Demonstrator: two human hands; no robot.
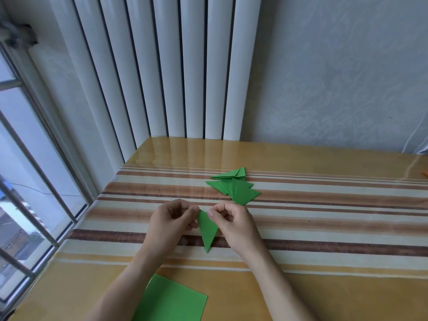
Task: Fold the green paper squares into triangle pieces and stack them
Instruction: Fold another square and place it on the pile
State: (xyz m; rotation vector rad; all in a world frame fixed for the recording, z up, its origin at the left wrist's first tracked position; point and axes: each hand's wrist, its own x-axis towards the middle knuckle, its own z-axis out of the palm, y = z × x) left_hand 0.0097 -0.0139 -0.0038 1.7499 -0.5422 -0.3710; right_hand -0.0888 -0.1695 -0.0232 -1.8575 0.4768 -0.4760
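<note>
A folded green paper triangle [207, 231] is held upright between both hands above the table, its long point down. My left hand [169, 224] pinches its upper left edge with thumb and fingers. My right hand [234, 224] pinches the upper right edge. Just beyond the hands lies a loose pile of folded green triangles [234, 186], fanned out and overlapping. Flat green paper squares [172, 300] lie near the table's front edge, partly under my left forearm.
The table [324, 218] has a glossy striped cloth of yellow, cream and brown. A white radiator [162, 66] stands behind it against the wall. A barred window [27, 181] runs along the left. A small orange thing [425, 174] shows at the right edge.
</note>
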